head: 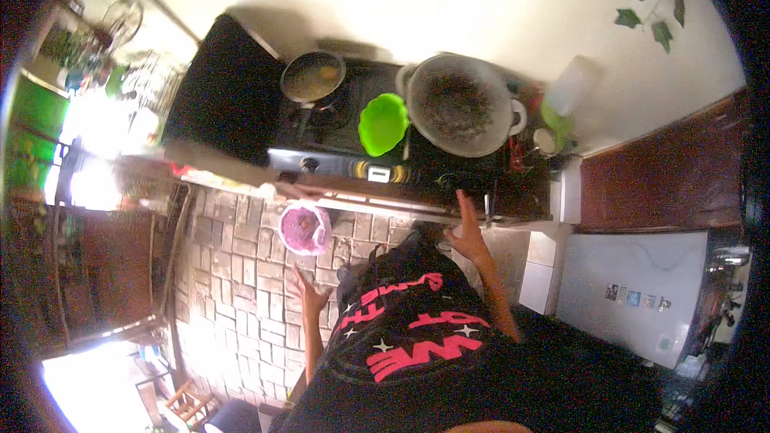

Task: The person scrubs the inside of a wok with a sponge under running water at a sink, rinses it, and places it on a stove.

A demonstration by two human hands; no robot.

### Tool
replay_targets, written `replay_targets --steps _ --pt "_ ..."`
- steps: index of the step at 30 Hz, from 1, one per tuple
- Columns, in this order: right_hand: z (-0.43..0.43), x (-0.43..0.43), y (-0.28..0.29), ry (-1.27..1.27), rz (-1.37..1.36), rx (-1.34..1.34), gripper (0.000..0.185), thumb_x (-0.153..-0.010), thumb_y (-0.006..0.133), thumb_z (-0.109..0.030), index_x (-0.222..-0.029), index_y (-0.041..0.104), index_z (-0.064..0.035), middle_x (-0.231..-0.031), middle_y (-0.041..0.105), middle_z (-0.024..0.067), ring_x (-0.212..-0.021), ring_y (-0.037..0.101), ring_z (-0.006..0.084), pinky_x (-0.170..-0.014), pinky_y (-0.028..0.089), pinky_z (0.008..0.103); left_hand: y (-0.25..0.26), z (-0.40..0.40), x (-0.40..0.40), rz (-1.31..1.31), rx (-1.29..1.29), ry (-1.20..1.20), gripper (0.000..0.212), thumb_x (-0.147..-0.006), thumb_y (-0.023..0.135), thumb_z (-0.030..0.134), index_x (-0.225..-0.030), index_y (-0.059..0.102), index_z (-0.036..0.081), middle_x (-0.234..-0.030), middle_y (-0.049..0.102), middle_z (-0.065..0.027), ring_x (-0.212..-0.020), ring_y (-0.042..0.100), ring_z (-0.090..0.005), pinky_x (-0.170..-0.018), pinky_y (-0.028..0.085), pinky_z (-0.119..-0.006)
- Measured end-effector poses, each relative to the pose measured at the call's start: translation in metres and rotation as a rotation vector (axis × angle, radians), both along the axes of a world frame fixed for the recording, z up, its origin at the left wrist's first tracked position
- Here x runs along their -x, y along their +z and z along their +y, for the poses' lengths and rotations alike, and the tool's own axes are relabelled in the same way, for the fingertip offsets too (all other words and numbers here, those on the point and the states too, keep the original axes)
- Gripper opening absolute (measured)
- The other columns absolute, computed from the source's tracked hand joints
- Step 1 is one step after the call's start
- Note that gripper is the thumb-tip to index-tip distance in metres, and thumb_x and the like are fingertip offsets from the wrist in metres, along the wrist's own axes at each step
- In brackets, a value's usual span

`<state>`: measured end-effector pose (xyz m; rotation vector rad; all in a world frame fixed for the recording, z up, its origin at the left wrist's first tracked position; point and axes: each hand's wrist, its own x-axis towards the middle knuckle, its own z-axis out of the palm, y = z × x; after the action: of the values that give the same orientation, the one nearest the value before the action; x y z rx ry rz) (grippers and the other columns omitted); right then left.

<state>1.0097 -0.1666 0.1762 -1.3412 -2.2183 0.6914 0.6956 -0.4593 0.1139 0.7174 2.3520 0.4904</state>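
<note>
My left hand [310, 293] hangs over the brick floor with its fingers apart, nearest to a pink bin [292, 246] standing there. Nothing is in it. My right hand [470, 239] is raised at the counter's front edge, fingers spread and holding nothing. Beyond it stands a gas stove [325, 165] with a big two-handled metal pot [505, 132], which has dark contents. A bright green scalloped bowl [384, 125] sits left of that pot. Farther left is a smaller pan [292, 93] with something yellowish inside.
A black upright panel [222, 90] stands left of the stove. Right of the big pot are a tilted translucent container [574, 87] and a small pale-topped jar [544, 141]. A white refrigerator [631, 270] with magnets stands at the right. A wooden stool [186, 403] is at lower left.
</note>
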Motion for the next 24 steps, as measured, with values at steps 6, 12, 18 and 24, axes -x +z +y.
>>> replay_targets --steps 6,12,18,24 --pt "-0.048 0.12 -0.007 0.475 -0.198 0.344 0.056 -0.087 0.059 -0.02 -0.137 0.037 -0.0089 -0.125 0.046 0.0233 -0.116 0.048 0.0394 -0.097 0.041 0.0445 -0.061 -0.167 0.026 -0.065 -0.165 0.426 0.067 -0.068 0.078 0.022 -0.126 0.05 0.006 -0.085 0.068 -0.021 -0.079 0.068 -0.0293 -0.072 0.051 -0.04" --pt "-0.126 0.23 0.008 0.685 -0.186 0.373 0.043 -0.09 0.055 -0.019 -0.13 0.043 -0.009 -0.117 0.052 0.0236 -0.105 0.055 0.0385 -0.088 0.045 0.0447 0.019 -0.165 0.104 0.43 -0.489 0.354 0.065 -0.071 0.075 0.018 -0.129 0.048 0.009 -0.095 0.066 -0.0179 -0.091 0.063 -0.0298 -0.082 0.047 -0.042" --pt "-0.166 0.247 -0.005 0.74 -0.188 0.213 0.04 -0.088 0.058 -0.015 -0.126 0.049 -0.0082 -0.112 0.055 0.0212 -0.099 0.058 0.0351 -0.088 0.047 0.0424 0.033 -0.195 0.163 0.148 -0.477 0.329 0.062 -0.076 0.071 0.012 -0.134 0.047 0.01 -0.077 0.062 -0.0079 -0.083 0.061 -0.0245 -0.083 0.046 -0.042" --pt "-0.153 0.31 0.008 0.717 -0.14 0.37 0.039 -0.08 0.064 -0.007 -0.117 0.054 -0.0066 -0.087 0.061 0.0131 -0.081 0.062 0.025 -0.072 0.049 0.0366 0.047 -0.175 0.172 0.316 -0.445 0.233 0.074 -0.072 0.067 0.004 -0.14 0.04 0.009 -0.077 0.061 -0.006 -0.082 0.06 -0.0238 -0.089 0.043 -0.042"
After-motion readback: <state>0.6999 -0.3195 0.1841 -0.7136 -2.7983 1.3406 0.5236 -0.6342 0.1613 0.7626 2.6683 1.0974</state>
